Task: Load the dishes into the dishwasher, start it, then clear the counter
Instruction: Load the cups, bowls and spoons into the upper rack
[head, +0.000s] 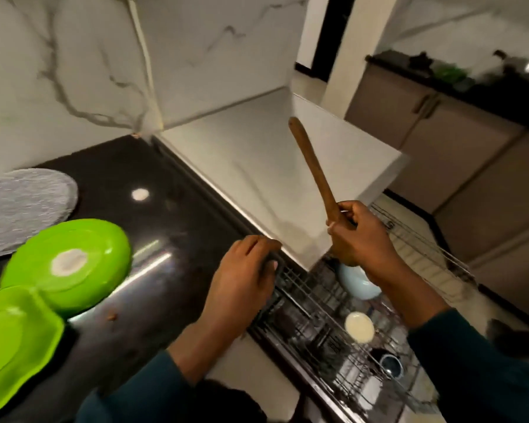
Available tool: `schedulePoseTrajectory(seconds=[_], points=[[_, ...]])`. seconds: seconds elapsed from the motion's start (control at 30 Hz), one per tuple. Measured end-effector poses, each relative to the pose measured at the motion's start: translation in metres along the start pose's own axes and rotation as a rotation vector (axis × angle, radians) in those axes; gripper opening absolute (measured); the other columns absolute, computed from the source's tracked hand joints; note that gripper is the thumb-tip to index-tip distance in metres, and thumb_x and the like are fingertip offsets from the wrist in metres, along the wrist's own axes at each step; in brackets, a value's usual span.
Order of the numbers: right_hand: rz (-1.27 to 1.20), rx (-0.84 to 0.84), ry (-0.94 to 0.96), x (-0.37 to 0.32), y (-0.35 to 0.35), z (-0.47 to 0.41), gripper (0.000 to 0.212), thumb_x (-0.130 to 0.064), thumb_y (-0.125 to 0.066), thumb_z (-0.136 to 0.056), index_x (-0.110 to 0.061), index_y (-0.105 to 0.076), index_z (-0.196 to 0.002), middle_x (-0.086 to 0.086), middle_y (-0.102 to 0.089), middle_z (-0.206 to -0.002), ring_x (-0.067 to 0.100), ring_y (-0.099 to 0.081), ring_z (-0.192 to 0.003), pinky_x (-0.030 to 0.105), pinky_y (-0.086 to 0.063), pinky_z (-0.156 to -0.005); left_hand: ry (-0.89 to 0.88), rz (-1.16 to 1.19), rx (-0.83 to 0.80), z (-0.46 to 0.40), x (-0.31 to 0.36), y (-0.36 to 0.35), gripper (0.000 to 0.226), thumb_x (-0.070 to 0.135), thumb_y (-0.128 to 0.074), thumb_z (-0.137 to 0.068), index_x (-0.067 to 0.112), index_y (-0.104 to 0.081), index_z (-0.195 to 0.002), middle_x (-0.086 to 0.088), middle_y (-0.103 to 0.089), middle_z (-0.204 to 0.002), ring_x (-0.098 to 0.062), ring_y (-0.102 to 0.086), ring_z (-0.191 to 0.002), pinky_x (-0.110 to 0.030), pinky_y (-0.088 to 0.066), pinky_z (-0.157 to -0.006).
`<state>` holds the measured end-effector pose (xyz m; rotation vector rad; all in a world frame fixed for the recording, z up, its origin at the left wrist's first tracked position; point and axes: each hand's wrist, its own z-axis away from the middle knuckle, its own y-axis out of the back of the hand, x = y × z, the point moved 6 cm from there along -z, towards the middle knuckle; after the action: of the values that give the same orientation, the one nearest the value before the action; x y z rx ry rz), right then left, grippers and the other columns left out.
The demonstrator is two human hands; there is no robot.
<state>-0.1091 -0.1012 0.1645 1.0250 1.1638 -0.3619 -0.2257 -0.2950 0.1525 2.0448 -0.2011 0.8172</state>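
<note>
The right hand (356,235) is closed in a fist around the lower end of a brown wooden utensil (313,169), whose handle rises up and to the left over the pale counter block (257,166). The working end of the utensil is hidden inside the fist and below it, so its kind cannot be told. The left hand (246,271) rests palm down on the edge of the dark counter (165,270), fingers curled over the top edge of the pulled-out dishwasher rack (318,309); whether it truly grips the rack cannot be told, since the fingertips merge with the dark rim.

The whole frame is smeared, and the rack's contents are hard to read. A pale blue bowl (359,283) sits in the rack, partly covered by the right wrist. Nearer the camera lie a small cream round dish (359,327) and a dark round cup (391,364) seen from above. The far wire edge of the rack runs off to the right behind the right forearm.

On the dark counter to the left lie two bright green plates (68,264), overlapping, the nearer one cut off by the frame's left edge. Behind them a grey round mat (22,209) is also cut off at the left. A small brown crumb (112,315) lies just beside the plates. Dark teal sleeves (471,370) cover both forearms.
</note>
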Motion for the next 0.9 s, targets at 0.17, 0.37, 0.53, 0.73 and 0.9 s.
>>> schedulePoseTrajectory(seconds=[0.17,0.37,0.53,0.73,0.9], points=[[-0.012,0.044,-0.115,0.078,0.108,0.021,0.04,-0.002,-0.058,-0.086,-0.038,-0.055,-0.104,0.001,-0.064,-0.095,0.02,-0.061,-0.078,0.041,-0.051,-0.065,-0.121,0.071,-0.171,-0.036,0.063,-0.109,0.028,0.014,-0.058,-0.086,0.02,-0.059,-0.113,0.005,-0.059,-0.112,-0.018,-0.056,-0.099,-0.034,-0.047,-0.085],[0.024,0.135,-0.275,0.185,0.195,0.018,0.041,-0.003,-0.059,-0.084,-0.037,-0.06,-0.108,-0.01,-0.064,-0.077,0.004,-0.054,-0.055,0.028,-0.045,-0.052,-0.066,0.086,-0.375,-0.081,0.083,-0.243,0.032,0.021,-0.054,-0.086,0.021,-0.056,-0.118,0.002,-0.058,-0.117,-0.017,-0.055,-0.106,-0.035,-0.049,-0.086],[0.029,0.267,-0.397,0.253,0.237,0.008,0.037,-0.007,-0.066,-0.085,-0.038,-0.058,-0.104,-0.01,-0.068,-0.09,-0.003,-0.061,-0.063,0.023,-0.045,-0.055,0.016,0.03,-0.487,-0.138,0.071,-0.345,0.034,0.016,-0.055,-0.089,0.017,-0.056,-0.122,-0.005,-0.06,-0.119,-0.021,-0.056,-0.105,-0.031,-0.046,-0.089],[0.048,0.308,-0.443,0.293,0.261,-0.003,0.04,-0.005,-0.067,-0.084,-0.038,-0.061,-0.106,-0.015,-0.069,-0.088,0.016,-0.063,-0.071,0.023,-0.048,-0.054,-0.003,-0.039,-0.516,-0.207,0.064,-0.432,0.036,0.002,-0.053,-0.088,0.009,-0.057,-0.124,-0.012,-0.062,-0.116,-0.027,-0.059,-0.103,-0.037,-0.049,-0.088],[0.177,0.377,-0.432,0.316,0.287,-0.025,0.044,-0.002,-0.07,-0.081,-0.034,-0.062,-0.111,-0.011,-0.058,-0.104,0.001,-0.059,-0.09,0.009,-0.042,-0.067,-0.129,-0.087,-0.487,-0.255,0.077,-0.51,0.042,-0.006,-0.053,-0.084,0.009,-0.056,-0.123,-0.01,-0.058,-0.122,-0.023,-0.057,-0.11,-0.029,-0.045,-0.093]])
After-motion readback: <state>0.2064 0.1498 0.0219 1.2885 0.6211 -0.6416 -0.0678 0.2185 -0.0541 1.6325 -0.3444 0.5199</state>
